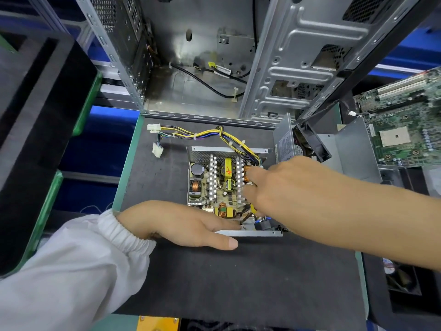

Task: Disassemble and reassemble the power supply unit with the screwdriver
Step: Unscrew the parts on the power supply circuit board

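Here the opened power supply (226, 185) lies on the dark worktop (238, 278), circuit board exposed. The left hand (181, 225), fingers straight, presses its near edge, apparently to steady it; the right hand (284, 187) reaches into the parts, grip unclear. Its removed cover (285, 139) and a computer case (214, 56) stand behind.

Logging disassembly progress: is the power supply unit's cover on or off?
Off. The power supply unit lies open-topped: its circuit board, heatsinks and copper coils are exposed. A grey cover stands behind it.

Left arm: white sleeve (71, 266), elasticated ribbed cuff (124, 229) gathered at wrist. Right forearm (358, 211) bare, no sleeve visible.
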A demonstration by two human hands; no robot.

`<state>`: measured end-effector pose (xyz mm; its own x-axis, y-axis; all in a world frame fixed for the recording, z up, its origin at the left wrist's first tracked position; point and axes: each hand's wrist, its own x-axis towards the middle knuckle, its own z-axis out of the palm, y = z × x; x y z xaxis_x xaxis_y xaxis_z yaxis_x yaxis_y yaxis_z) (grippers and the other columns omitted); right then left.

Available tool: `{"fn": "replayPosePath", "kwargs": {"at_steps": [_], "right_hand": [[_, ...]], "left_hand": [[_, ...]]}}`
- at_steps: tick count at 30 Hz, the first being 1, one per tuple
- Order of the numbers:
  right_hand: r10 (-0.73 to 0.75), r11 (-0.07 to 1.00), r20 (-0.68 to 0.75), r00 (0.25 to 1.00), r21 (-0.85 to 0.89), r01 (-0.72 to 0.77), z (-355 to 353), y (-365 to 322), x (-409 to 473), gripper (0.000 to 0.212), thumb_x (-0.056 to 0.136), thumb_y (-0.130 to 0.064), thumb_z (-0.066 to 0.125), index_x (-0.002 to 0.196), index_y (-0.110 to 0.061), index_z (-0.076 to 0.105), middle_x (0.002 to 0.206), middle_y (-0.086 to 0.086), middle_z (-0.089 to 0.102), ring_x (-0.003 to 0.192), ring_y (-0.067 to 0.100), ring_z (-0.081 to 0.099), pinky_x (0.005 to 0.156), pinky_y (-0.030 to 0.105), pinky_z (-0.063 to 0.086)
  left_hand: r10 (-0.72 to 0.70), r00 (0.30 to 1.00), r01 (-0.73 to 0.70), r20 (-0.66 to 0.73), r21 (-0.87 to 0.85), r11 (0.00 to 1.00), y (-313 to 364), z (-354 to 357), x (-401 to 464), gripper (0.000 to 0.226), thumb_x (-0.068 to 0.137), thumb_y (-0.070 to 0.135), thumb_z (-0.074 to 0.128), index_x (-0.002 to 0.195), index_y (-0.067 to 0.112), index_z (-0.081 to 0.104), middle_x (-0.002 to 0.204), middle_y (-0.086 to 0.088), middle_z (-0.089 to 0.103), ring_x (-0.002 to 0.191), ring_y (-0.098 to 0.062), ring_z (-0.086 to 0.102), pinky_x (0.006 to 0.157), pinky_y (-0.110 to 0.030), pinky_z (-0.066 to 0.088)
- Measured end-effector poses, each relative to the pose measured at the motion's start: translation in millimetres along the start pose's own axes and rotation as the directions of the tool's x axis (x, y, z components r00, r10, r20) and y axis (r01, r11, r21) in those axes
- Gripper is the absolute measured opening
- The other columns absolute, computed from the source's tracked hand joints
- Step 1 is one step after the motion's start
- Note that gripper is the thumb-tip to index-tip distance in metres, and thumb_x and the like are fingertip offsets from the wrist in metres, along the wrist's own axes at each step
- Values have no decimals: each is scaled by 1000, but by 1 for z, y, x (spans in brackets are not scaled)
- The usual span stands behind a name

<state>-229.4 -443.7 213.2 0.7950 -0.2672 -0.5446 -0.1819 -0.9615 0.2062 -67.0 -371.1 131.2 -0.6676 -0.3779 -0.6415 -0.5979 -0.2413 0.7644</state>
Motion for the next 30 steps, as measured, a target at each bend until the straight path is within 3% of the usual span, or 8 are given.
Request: {"fn": "replayPosePath", "kwargs": {"at_steps": [3, 5, 10, 15, 20, 24, 28, 30], "right_hand": [[24, 997, -34, 999, -77, -26, 2, -2, 3, 40, 97, -23, 50, 63, -13, 33, 57, -2, 31, 44, 15, 23, 44, 22, 15], [35, 999, -10, 999, 0, -35, 3, 0, 3, 34, 97, -34, 50, 78, -14, 30, 69, -1, 30, 46, 17, 26, 43, 25, 18], [-10, 997, -16, 1000, 75, 11, -1, 4, -2, 37, 81, -4, 56, 94, -20, 25, 92, 8, 17, 61, 23, 37, 41, 29, 15], [55, 990, -40, 998, -128, -60, -1, -3, 2, 24, 88, -26, 62, 72, -21, 46, 50, -1, 30, 39, 14, 26, 41, 21, 10], [57, 986, -50, 997, 158, -49, 7, 4, -2, 54, 78, -5, 58, 87, -23, 8, 96, 6, 21, 56, 19, 33, 40, 29, 17], [-7, 982, -27, 1000, 188, 12, -1, 3, -6, 39, 85, -1, 42, 121, -12, 30, 114, 10, 31, 78, 24, 37, 44, 29, 14], [-3, 1000, -25, 1000, -19, 3, -9, -4, -4, 16, 96, -12, 41, 82, -19, 38, 71, -2, 40, 56, 22, 28, 41, 28, 13], [17, 999, -43, 999, 39, -15, -9, -6, -3, 16, 98, -16, 41, 83, -19, 42, 75, -5, 42, 62, 23, 38, 43, 25, 14]], "left_hand": [[12, 1000, -12, 3, -8, 1000, 0, 1, 0, 47, 105, 33, 37, 150, 20, 34, 150, 10, 42, 137, -5, 39, 117, -29, 27], [25, 1000, -25, 5, -15, 1000, 1, 0, 0, 47, 105, 32, 37, 151, 21, 33, 151, 11, 41, 138, -5, 38, 117, -28, 26], [19, 1000, -19, 19, -15, 1000, 0, 0, 0, 50, 105, 34, 37, 153, 23, 30, 155, 15, 34, 139, 2, 33, 118, -23, 23], [16, 997, -18, -79, -21, 1000, 1, -1, -3, 46, 104, 32, 40, 148, 20, 40, 147, 9, 49, 132, -5, 46, 112, -20, 31], [61, 813, -238, -578, -235, 942, 4, -8, -10, 21, 94, -7, 56, 109, -1, 68, 100, -13, 72, 91, -23, 71, 76, -30, 60], [206, 723, -401, -660, -157, 903, 19, -14, -7, 36, 77, -11, 74, 104, 11, 67, 89, -2, 68, 78, -5, 62, 71, -23, 53], [289, 685, -470, -669, -103, 877, 29, -2, 16, 44, 67, -6, 84, 102, 11, 63, 92, -13, 66, 83, -7, 57, 78, -22, 50], [315, 625, -514, -714, -73, 855, 29, 2, 24, 45, 65, -9, 83, 88, 23, 63, 78, 1, 63, 73, -3, 53, 67, -17, 45]]}}
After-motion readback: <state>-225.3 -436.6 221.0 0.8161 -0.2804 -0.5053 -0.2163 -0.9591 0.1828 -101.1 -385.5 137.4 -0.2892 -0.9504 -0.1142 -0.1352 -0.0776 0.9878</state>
